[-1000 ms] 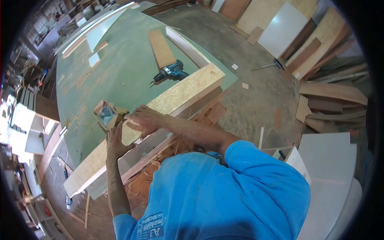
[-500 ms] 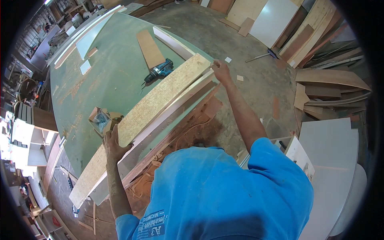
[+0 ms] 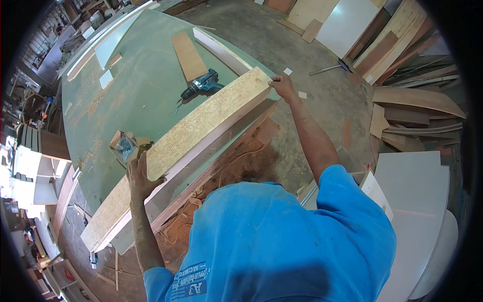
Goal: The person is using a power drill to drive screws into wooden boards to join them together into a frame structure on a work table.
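One blue shirt (image 3: 282,241) fills the bottom centre of the frame, with a grey panel (image 3: 417,194) beside it at lower right. Two bare hands are on one long board (image 3: 209,126), which runs slantwise from lower left to just above the centre, its speckled face up and one pale edge toward the shirt. The left hand (image 3: 142,178), left of centre, lies spread across the board, fingers toward the far edge and thumb held apart along the near edge. The right hand (image 3: 285,88), right of upper centre, touches the board's upper right end with bent fingers; whether it pinches the corner I cannot tell.

Below the board are reddish scraps (image 3: 186,221), too jumbled to count. The board lies over one green table (image 3: 146,110) that takes up the upper left. On it, just beyond the left hand, is one open box (image 3: 118,138) with a clear bag (image 3: 126,147) inside. Farther up lie one blue and black drill (image 3: 204,84), one brown plank (image 3: 188,55) at the drill's upper side, and one white strip (image 3: 221,49). Two white pieces lie toward the upper left: a small square (image 3: 106,79) and a larger pointed panel (image 3: 113,44).

On the floor (image 3: 251,35), right of the table, are two pale chips (image 3: 302,94) and, farther right, one long-handled tool (image 3: 327,69). One white sheet (image 3: 347,25) leans at upper right.
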The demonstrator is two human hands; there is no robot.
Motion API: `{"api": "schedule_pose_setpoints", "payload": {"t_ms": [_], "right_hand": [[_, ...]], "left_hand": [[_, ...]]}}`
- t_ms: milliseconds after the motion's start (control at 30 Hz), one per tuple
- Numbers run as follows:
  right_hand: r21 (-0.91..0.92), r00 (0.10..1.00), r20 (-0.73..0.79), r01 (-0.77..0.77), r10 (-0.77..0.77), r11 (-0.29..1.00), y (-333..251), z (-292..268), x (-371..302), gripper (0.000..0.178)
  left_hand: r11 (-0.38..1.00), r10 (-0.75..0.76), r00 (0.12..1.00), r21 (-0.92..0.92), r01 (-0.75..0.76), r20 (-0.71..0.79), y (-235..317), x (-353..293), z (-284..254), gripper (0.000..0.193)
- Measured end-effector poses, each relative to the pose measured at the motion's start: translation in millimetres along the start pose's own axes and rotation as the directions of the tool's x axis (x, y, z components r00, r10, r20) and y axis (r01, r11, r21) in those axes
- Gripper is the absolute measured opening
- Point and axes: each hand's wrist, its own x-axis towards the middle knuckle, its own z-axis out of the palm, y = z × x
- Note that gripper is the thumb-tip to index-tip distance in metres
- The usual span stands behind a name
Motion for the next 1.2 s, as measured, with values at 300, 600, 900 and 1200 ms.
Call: {"api": "schedule_pose_setpoints", "payload": {"t_ms": [300, 600, 900, 1200], "right_hand": [[-0.2, 1.0, -0.029, 0.005, -0.011, 0.98, -4, 4, 4, 0.037], [-0.233, 0.989, -0.118, 0.062, -0.092, 0.97, 0, 9, -1, 0.036], [-0.19, 0.991, -0.127, 0.012, -0.036, 0.982, -14, 5, -14, 0.034], [-0.134, 0.991, -0.132, 0.014, -0.032, 0.991, -7, 6, -10, 0.036]], "left_hand": [[0.999, -0.038, 0.999, 0.032, 0.037, 0.031, 0, 0, -2, 0.125], [0.998, -0.047, 0.999, 0.052, 0.045, 0.024, 0, 1, 1, 0.125], [0.999, -0.026, 1.0, 0.033, 0.025, 0.008, -1, 3, 2, 0.121], [0.999, -0.051, 0.998, 0.001, 0.051, 0.025, 1, 5, 5, 0.117]]}}
